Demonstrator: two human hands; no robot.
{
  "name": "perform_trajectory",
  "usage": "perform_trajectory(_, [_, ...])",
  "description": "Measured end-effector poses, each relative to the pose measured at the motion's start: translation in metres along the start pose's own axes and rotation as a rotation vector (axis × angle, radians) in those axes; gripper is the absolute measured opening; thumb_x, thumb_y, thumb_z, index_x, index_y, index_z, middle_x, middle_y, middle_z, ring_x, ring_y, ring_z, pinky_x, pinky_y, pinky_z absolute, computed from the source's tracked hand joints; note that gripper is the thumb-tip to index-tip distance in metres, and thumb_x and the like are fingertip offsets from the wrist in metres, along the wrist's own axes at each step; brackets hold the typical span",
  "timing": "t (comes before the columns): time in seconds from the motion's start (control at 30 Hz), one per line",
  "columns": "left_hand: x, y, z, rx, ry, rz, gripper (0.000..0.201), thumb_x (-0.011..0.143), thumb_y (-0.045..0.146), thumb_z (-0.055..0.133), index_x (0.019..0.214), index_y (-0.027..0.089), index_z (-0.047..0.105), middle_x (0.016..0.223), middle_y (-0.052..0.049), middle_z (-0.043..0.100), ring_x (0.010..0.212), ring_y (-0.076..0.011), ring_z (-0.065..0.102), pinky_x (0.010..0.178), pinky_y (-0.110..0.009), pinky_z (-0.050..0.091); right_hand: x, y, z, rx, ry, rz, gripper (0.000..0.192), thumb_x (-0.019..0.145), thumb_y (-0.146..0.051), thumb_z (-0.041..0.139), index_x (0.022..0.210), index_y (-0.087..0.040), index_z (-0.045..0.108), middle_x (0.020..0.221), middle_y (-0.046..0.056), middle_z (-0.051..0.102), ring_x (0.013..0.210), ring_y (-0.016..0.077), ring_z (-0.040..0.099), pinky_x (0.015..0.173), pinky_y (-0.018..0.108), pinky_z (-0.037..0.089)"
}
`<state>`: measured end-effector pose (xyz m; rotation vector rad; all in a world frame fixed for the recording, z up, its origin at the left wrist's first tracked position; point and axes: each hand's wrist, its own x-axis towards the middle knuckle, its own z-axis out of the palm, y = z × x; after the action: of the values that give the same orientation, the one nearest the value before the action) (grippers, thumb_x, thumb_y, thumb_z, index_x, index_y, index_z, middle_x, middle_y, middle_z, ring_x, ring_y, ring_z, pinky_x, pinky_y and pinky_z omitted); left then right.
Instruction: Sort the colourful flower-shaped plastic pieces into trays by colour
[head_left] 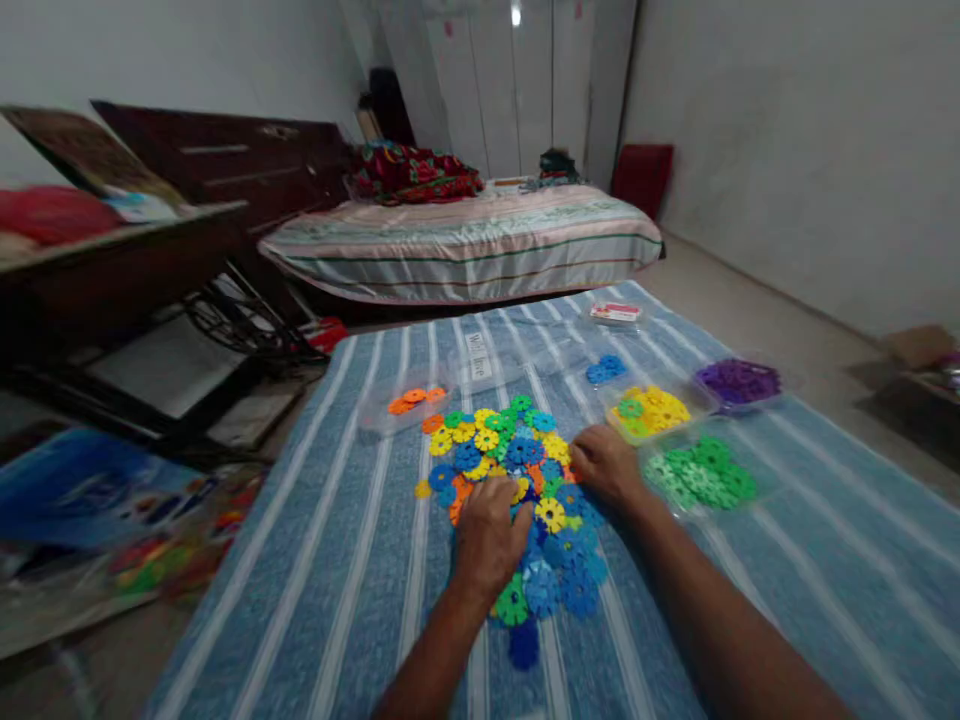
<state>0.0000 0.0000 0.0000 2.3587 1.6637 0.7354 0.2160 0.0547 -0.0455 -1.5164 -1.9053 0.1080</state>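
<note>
A heap of flower-shaped plastic discs (550, 515) in blue, yellow, green and orange is spread over the striped cloth. My left hand (491, 530) rests on the heap's left part with its fingers curled down among the discs, next to some orange ones. At the right edge of the heap is my right hand (609, 465), its fingers bent inward and touching the discs. Both sets of fingertips are partly hidden, so any disc in them cannot be made out. Just right of that hand are a tub of yellow discs (658, 411) and a tub of green discs (705, 475).
Purple discs (739, 382) fill a tub at the right. Behind the heap lie a tub with a few orange discs (411, 401), some blue discs (606, 369) and a clear lid (480, 357) with lettering. A small labelled box (615, 313) is farther back, before a bed (465, 245).
</note>
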Motion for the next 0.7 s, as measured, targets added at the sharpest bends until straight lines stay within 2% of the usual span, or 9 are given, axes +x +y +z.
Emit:
perform_trajectory(0.17, [0.014, -0.004, -0.012, -0.117, -0.014, -0.022, 0.028, 0.09, 0.028, 0.045, 0.078, 0.019, 0.068, 0.083, -0.006, 0.07, 0.082, -0.0199, 0.066, 0.078, -0.032, 0.05, 0.003, -0.002, 0.004, -0.033, 0.02, 0.006, 0.022, 0.087, -0.019, 0.052, 0.068, -0.018, 0.062, 0.074, 0.005, 0.061, 0.076, 0.0166, 0.052, 0.071, 0.027, 0.036])
perform_trajectory(0.33, [0.039, 0.004, -0.024, -0.252, -0.023, -0.163, 0.029, 0.086, 0.037, 0.05, 0.071, 0.018, 0.068, 0.069, -0.002, 0.066, 0.068, -0.0165, 0.061, 0.067, -0.027, 0.046, 0.005, -0.005, 0.006, -0.044, 0.047, 0.025, 0.023, 0.088, -0.021, 0.051, 0.069, -0.019, 0.063, 0.076, 0.005, 0.061, 0.078, 0.0175, 0.053, 0.073, 0.029, 0.037])
perform_trajectory(0.43, [0.063, 0.024, -0.022, -0.367, -0.103, -0.25, 0.028, 0.081, 0.037, 0.054, 0.068, 0.017, 0.068, 0.06, 0.001, 0.061, 0.059, -0.0139, 0.056, 0.059, -0.025, 0.042, 0.005, -0.006, 0.007, -0.056, 0.049, 0.027, 0.023, 0.088, -0.021, 0.052, 0.068, -0.019, 0.063, 0.076, 0.005, 0.061, 0.078, 0.018, 0.053, 0.074, 0.029, 0.038])
perform_trajectory(0.5, [0.081, 0.042, -0.015, -0.448, -0.147, -0.239, 0.027, 0.078, 0.036, 0.056, 0.065, 0.016, 0.068, 0.057, 0.002, 0.059, 0.058, -0.0127, 0.054, 0.058, -0.024, 0.041, 0.005, -0.007, 0.008, -0.066, 0.055, 0.053, 0.021, 0.086, -0.021, 0.052, 0.069, -0.018, 0.063, 0.076, 0.006, 0.062, 0.078, 0.0186, 0.054, 0.073, 0.029, 0.039])
perform_trajectory(0.6, [0.104, 0.069, -0.003, -0.549, -0.168, -0.199, 0.022, 0.076, 0.032, 0.058, 0.066, 0.015, 0.07, 0.058, 0.003, 0.06, 0.058, -0.0117, 0.054, 0.058, -0.022, 0.041, 0.003, -0.009, 0.011, -0.064, 0.116, 0.131, 0.016, 0.084, -0.021, 0.052, 0.082, -0.017, 0.067, 0.083, 0.008, 0.067, 0.081, 0.0203, 0.057, 0.073, 0.029, 0.042])
perform_trajectory(0.7, [0.117, 0.087, 0.009, -0.616, -0.194, -0.179, 0.02, 0.074, 0.029, 0.06, 0.065, 0.015, 0.069, 0.057, 0.003, 0.06, 0.058, -0.0115, 0.056, 0.056, -0.021, 0.042, 0.004, -0.011, 0.012, -0.043, 0.135, 0.142, 0.021, 0.082, -0.02, 0.053, 0.095, -0.016, 0.07, 0.093, 0.01, 0.071, 0.087, 0.0227, 0.061, 0.077, 0.031, 0.045])
